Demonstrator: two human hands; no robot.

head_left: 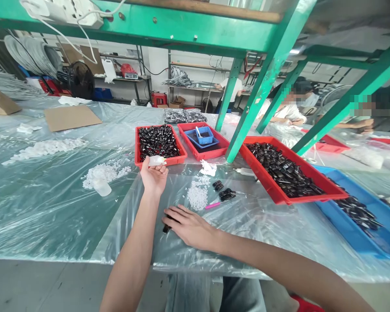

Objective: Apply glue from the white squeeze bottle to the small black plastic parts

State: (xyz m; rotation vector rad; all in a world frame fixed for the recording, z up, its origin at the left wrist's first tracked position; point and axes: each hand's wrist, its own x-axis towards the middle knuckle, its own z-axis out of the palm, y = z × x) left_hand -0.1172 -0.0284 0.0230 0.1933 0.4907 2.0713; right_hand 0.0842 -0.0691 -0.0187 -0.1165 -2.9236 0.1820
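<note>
My left hand (154, 177) is raised, palm up, at the front of the left red tray, with its fingers closed round a small translucent squeeze bottle (156, 160). Lower down, my right hand (191, 225) lies over small black plastic parts (167, 227) on the plastic sheet and grips them; most of them are hidden under the fingers. Beyond that hand is a heap of tiny white pieces (197, 194). Beside the heap lie a pink-handled tool (212, 205) and a cluster of black parts (227, 194).
Black parts fill the left red tray (137, 149), the right red tray (279, 200) and a blue tray (347, 236). A middle red tray (203, 154) holds small blue trays. More white pieces (100, 175) lie left. A green post (256, 97) rises behind. People work at the far right.
</note>
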